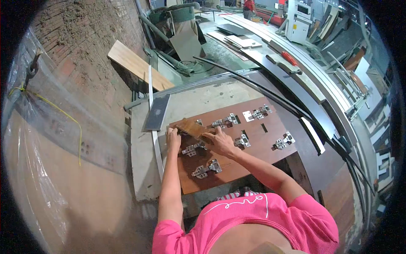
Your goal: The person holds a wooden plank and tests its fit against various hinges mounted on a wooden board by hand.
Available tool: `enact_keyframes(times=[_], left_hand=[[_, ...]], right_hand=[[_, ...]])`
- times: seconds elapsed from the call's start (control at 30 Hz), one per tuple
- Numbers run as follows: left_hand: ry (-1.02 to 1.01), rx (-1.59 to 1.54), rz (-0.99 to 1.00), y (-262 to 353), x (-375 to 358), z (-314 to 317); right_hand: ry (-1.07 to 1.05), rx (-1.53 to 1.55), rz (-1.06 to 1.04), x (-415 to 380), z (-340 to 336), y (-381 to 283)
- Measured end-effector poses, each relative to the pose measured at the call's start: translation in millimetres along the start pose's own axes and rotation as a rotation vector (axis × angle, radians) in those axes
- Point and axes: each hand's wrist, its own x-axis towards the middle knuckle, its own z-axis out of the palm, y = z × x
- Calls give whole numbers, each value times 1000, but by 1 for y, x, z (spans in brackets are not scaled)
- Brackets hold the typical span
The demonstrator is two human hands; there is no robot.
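Our left hand [172, 139] and right hand [221, 142] pinch opposite ends of the wood [191, 128], over the left of the board [237, 166]; we cannot tell if they touch. If either grip slips, the wood could drop and scratch the board or, swung low, knock the near hinge [193, 149] askew

Light: moderate, brightest far beyond the fingers [208, 135] | Glare: shiny silver metal hinges [214, 166] near them; clear crinkled plastic sheet [44, 180], well left | Edges: bowed, black-rimmed | Blur: distance soft
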Motion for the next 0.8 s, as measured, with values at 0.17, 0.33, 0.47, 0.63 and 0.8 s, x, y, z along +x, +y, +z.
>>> enact_keyframes(times=[0.17,0.33,0.47,0.63,0.8], left_hand=[[-40,-66,-18,0,-1,-5],[2,-78,36,-3,1,-2],[-45,-49,19,-2,2,-2],[-34,0,-18,1,-1,-2],[-37,-11,33,2,-4,-5]], right_hand=[[28,-13,66,3,6,2],[-14,-31,127,-2,6,2],[-44,-21,145,-8,0,-2],[-46,5,154,-11,3,-3],[-5,12,134,-16,11,0]])
